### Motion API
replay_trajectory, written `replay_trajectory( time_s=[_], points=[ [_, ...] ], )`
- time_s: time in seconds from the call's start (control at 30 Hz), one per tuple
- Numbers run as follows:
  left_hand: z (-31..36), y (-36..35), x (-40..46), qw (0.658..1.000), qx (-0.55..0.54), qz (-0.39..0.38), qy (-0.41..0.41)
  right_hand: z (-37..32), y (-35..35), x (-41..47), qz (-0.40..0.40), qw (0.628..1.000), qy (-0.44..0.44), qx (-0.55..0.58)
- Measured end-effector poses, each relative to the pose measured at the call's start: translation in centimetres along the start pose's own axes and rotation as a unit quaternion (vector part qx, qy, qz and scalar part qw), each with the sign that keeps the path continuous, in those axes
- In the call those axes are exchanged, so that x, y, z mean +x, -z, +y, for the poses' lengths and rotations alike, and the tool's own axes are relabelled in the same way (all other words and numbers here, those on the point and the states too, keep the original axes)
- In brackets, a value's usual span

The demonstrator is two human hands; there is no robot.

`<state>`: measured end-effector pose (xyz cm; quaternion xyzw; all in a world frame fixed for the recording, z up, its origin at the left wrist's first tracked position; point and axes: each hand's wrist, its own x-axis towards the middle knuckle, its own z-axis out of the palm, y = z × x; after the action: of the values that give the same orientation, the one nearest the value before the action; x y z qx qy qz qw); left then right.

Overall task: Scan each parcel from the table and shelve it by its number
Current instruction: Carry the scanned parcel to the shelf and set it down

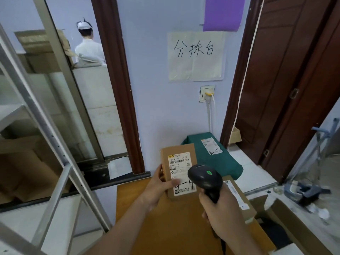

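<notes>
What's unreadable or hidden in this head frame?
- Held parcel: the label's small print is too small to read; the scanner and the left hand thumb cover part of the label.
- Brown parcel on the table: mostly hidden behind the right hand and scanner; label blurred.
- Green parcel: label too small to read.
- Metal shelf: no shelf numbers can be made out.

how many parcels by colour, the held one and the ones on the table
Brown cardboard: 2, the held parcel in the left hand and the box partly hidden behind the right hand with the scanner
Green: 1, the bag by the wall
Total: 3
</notes>
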<state>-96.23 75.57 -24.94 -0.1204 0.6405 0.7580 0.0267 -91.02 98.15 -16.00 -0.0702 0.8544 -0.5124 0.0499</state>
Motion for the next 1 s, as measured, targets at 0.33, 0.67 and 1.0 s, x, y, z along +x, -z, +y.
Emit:
replay_trajectory(
  time_s=[0.33,0.67,1.0],
  points=[
    [0.0,0.5,-0.4,0.997,0.064,0.027,-0.032,-1.9,-1.7,-0.5,-0.02,1.0,0.022,-0.005],
    [-0.5,0.7,-0.7,0.994,0.094,0.024,-0.041,-2.6,-2.2,-0.5,-0.034,0.999,0.0,-0.016],
    [-1.6,1.9,-1.3,0.994,0.095,0.022,-0.051,-3.4,-3.2,-2.1,-0.025,0.998,-0.021,-0.056]
  ],
)
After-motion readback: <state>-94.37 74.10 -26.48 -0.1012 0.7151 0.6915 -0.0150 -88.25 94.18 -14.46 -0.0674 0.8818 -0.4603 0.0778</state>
